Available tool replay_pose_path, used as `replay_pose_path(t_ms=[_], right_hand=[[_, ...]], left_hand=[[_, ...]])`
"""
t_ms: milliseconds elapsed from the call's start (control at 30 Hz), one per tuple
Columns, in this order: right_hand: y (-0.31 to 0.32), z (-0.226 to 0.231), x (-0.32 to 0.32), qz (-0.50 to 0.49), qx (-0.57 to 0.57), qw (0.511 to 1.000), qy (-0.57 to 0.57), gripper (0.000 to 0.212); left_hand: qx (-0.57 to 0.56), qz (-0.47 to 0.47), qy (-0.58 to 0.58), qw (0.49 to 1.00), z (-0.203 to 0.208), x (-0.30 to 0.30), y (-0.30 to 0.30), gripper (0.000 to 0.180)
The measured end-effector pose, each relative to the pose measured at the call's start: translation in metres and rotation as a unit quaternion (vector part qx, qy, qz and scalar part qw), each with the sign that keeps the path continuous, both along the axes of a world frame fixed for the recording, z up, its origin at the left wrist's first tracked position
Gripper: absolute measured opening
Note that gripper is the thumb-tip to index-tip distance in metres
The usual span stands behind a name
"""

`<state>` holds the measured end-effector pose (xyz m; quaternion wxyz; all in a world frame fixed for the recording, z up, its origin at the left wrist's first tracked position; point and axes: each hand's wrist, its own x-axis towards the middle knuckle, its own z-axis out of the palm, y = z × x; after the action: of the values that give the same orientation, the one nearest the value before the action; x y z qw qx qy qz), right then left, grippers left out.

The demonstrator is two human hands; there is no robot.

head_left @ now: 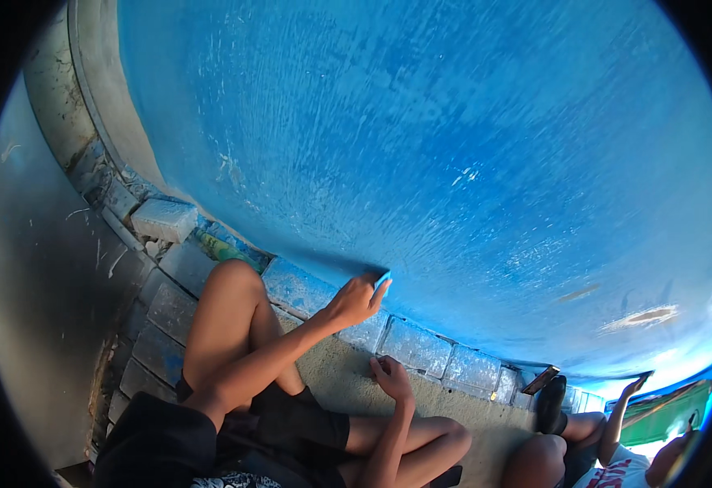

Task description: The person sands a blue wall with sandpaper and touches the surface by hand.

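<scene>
My left hand (pixel 357 302) is closed round a small, flat blue piece (pixel 383 279), pressed against the low part of a blue-painted wall (pixel 421 163). Most of that piece is hidden by my fingers, so I cannot tell its exact kind. Pale streaks and scratches cover the wall, with a few whitish bare spots. My right hand (pixel 392 379) hovers above my bent leg, apart from the wall. Its fingers are loosely bent and slightly apart, and nothing shows in them.
Grey paving blocks (pixel 415 347) run along the wall's foot, and a loose block (pixel 165 220) sits on them at the left. A dark smooth panel (pixel 47 325) stands at far left. At lower right another person (pixel 616 464) sits, holding a dark flat thing (pixel 641 380) to the wall.
</scene>
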<state>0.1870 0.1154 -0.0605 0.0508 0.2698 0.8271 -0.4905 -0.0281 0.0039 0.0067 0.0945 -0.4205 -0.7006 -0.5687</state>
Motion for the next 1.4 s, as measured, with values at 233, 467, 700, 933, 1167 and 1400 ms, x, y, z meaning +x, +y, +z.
replay_pose_path(t_ms=[233, 467, 700, 933, 1167, 1400], right_hand=[[0.007, -0.007, 0.012, -0.002, 0.006, 0.999, 0.031, 0.032], [0.005, 0.002, 0.003, 0.009, -0.015, 1.000, -0.010, 0.032], [0.006, 0.003, 0.006, -0.013, -0.018, 1.000, 0.001, 0.031], [0.004, 0.002, 0.009, -0.010, -0.017, 0.999, 0.032, 0.032], [0.001, 0.002, -0.005, 0.018, -0.013, 0.999, -0.031, 0.031], [0.010, -0.002, 0.009, -0.004, -0.011, 1.000, 0.016, 0.032]], left_hand=[[-0.059, -0.007, -0.056, 0.997, 0.030, 0.002, 0.010, 0.029], [-0.033, 0.009, -0.011, 0.999, -0.006, 0.004, 0.004, 0.033], [0.007, -0.016, -0.138, 0.990, 0.031, 0.009, 0.000, 0.036], [0.023, -0.037, -0.125, 0.991, 0.063, 0.013, 0.004, 0.032], [0.021, 0.081, 0.050, 0.995, -0.017, 0.001, 0.001, 0.034], [-0.026, 0.015, -0.132, 0.991, 0.046, -0.005, -0.014, 0.038]])
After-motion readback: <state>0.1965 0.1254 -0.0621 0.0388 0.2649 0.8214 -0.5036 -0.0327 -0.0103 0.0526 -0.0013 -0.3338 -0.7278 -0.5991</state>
